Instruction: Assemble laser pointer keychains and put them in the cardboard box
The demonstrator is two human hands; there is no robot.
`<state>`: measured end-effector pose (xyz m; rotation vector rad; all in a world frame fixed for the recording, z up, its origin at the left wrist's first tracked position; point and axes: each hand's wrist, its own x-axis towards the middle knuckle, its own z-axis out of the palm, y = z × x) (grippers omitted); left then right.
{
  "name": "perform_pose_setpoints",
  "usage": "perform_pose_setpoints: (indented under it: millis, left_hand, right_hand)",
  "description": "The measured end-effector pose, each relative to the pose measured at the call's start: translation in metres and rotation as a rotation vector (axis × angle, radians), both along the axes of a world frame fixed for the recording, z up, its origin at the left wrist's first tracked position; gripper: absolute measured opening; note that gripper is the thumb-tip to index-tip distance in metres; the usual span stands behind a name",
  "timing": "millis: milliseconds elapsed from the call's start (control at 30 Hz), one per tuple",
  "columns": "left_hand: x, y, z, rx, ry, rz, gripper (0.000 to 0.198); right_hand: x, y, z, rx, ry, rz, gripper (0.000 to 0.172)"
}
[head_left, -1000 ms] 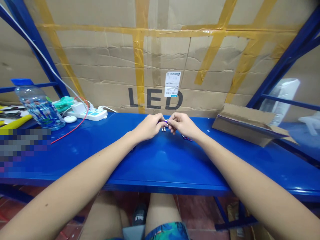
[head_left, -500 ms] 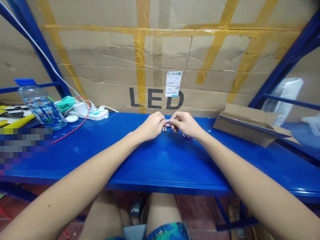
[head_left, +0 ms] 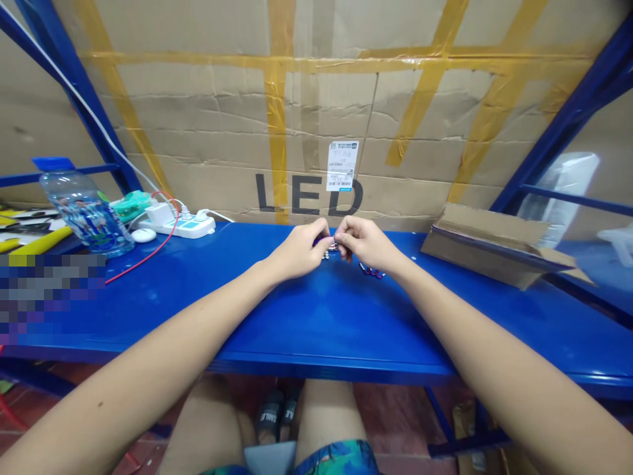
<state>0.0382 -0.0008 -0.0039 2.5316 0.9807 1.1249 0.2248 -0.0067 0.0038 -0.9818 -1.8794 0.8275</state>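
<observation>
Over the far middle of the blue table [head_left: 306,330], my two hands meet around a small shiny metal piece [head_left: 332,246], mostly covered by the fingers. My left hand [head_left: 301,249] is curled round its left side, thumb and forefinger bent toward it. My right hand [head_left: 361,241] pinches at its right side with fingers and thumb together. Silvery round ends show just below the left thumb. Under my right hand, several small purple-red metallic pieces [head_left: 372,271] lie on the table; their exact kind is too small to tell.
To the left stand a water bottle [head_left: 86,211] with a blue cap and a white power strip [head_left: 190,226] with plugs; a red cable [head_left: 148,258] runs across the table. An open cardboard box [head_left: 479,247] lies at right. A large taped carton [head_left: 212,132] forms the back.
My left forefinger has lifted a little away from the thumb, and less of the red shiny piece shows between my hands. My right hand stays almost in place.
</observation>
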Motion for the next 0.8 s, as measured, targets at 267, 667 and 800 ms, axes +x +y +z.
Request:
perform_pose_setpoints:
  millis: [267,667,800]
  left_hand:
    - [0.000,0.005,0.004,-0.082,0.089,0.020,0.030]
    - [-0.001,0.002,-0.006,0.231,0.069,-0.014,0.008]
    - [0.000,0.002,-0.005,0.254,0.064,-0.007,0.007]
  right_hand:
    - [0.003,0.006,-0.006,0.118,-0.032,0.000,0.009]
    - [0.003,0.005,-0.009,-0.020,-0.017,0.053,0.016]
    - [0.001,0.004,-0.007,-0.049,0.036,0.077,0.020]
